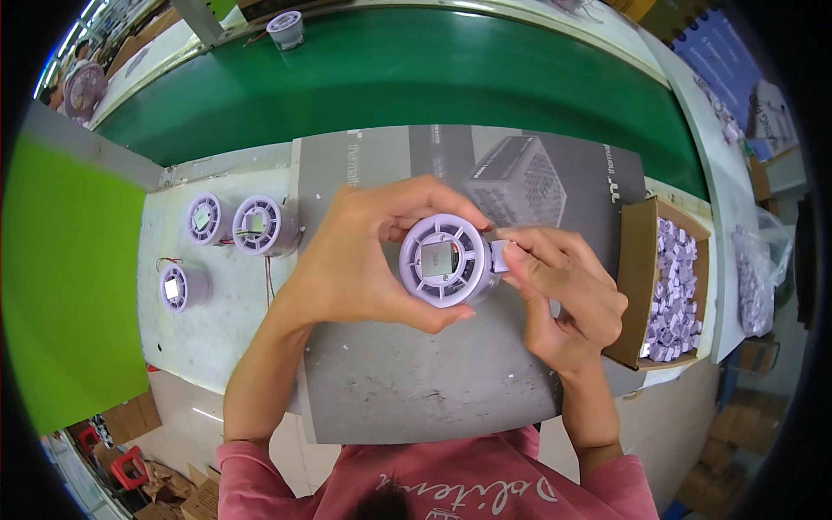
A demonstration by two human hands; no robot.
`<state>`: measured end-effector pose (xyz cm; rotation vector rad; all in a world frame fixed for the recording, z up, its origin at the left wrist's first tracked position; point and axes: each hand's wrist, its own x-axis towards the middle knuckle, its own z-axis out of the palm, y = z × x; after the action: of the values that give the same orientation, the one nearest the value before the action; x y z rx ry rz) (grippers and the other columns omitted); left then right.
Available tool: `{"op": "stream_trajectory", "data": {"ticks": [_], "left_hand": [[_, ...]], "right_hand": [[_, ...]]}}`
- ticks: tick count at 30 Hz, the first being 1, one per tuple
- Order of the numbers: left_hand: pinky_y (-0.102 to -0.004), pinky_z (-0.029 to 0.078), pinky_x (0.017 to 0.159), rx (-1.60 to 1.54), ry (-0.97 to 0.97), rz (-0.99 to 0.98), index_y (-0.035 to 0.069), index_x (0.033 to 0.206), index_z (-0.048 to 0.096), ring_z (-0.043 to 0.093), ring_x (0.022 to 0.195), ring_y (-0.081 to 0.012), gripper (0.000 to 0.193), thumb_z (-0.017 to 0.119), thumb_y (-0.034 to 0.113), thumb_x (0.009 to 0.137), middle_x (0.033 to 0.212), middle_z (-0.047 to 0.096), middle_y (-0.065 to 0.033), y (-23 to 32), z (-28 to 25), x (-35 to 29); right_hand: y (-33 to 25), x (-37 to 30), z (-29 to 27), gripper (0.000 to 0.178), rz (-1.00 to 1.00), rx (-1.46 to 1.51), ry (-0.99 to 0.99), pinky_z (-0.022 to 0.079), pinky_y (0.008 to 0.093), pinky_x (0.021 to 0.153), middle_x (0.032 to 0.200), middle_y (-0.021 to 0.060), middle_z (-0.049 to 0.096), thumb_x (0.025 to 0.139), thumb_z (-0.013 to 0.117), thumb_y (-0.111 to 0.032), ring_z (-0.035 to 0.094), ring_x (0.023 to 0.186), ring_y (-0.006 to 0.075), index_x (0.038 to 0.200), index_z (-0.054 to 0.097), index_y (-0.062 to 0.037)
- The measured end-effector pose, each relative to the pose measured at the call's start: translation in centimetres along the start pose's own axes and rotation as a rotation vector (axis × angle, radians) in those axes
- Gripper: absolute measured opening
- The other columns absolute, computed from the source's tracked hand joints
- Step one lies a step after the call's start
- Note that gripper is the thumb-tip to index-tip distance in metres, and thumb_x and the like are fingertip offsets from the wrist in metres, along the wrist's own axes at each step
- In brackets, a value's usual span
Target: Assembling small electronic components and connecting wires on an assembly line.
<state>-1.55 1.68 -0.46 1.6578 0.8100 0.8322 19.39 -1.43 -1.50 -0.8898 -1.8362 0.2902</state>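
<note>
Centrally in the frame, a round lavender unit [440, 259] with a spoked face and a square plate at its middle was held above a grey printed sheet [416, 373]. Its rim was gripped by the left hand [351, 251], with the fingers curved over the top and the thumb set below. Just right of centre, a small lavender piece [500, 256] was pinched between the thumb and fingers of the right hand [572, 295]. It was held at the unit's right side; whether it was fastened there could not be told. At the left of the frame, three similar units [258, 225] were set on a white tabletop [225, 338]. At the right, a cardboard box [637, 286] was filled with small pieces [672, 299]. Across the top, a green belt [416, 78] was seen, with another unit [287, 31] placed near its far edge, upper left.
</note>
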Motion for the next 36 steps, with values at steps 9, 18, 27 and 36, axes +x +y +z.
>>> {"op": "stream_trajectory", "data": {"ticks": [9, 18, 27, 36], "left_hand": [[-0.0360, 0.053, 0.093, 0.044, 0.086, 0.145, -0.002, 0.109, 0.063, 0.066, 0.106, -0.0236, 0.062, 0.089, 0.002, 0.053, 0.111, 0.068, -0.0164, 0.0, 1.6, 0.5], [-0.0307, 0.056, 0.084, 0.136, 0.201, 0.205, 0.006, 0.107, 0.068, 0.068, 0.096, -0.0161, 0.054, 0.087, 0.009, 0.056, 0.106, 0.070, -0.0058, 0.1, 2.0, 0.5], [-0.0302, 0.056, 0.080, 0.103, 0.246, 0.529, -0.001, 0.131, 0.033, 0.068, 0.092, -0.0227, 0.090, 0.088, 0.016, 0.061, 0.100, 0.066, -0.0195, -1.7, 4.1, 0.4], [-0.0270, 0.051, 0.053, -0.043, 0.489, 0.891, -0.002, 0.108, 0.036, 0.061, 0.063, -0.0211, 0.064, 0.078, 0.020, 0.065, 0.086, 0.062, -0.0250, -2.4, 4.8, -0.5]], "right_hand": [[0.2, 0.0, -0.9, 0.028, -0.164, -0.170, 0.051, 0.056, 0.0311, 0.061, 0.087, 0.0144, 0.070, 0.059, 0.070, 0.012, 0.066, 0.076, 0.0275, 0.086, 0.071, 0.0047], [1.3, 0.2, -1.5, 0.034, -0.144, -0.050, -0.010, 0.057, 0.0301, 0.063, 0.094, 0.0154, 0.072, 0.060, 0.066, 0.014, 0.068, 0.082, 0.0279, 0.092, 0.072, 0.0036], [-0.6, 0.5, -2.1, 0.024, 0.059, 0.190, 0.043, 0.057, 0.0316, 0.071, 0.090, 0.0181, 0.073, 0.067, 0.072, 0.012, 0.069, 0.083, 0.0284, 0.089, 0.073, 0.0040], [-2.3, -0.3, -0.4, 0.034, 0.058, 0.355, 0.027, 0.054, 0.0273, 0.059, 0.091, 0.0187, 0.072, 0.061, 0.071, 0.017, 0.065, 0.078, 0.0234, 0.092, 0.074, 0.0037]]}}
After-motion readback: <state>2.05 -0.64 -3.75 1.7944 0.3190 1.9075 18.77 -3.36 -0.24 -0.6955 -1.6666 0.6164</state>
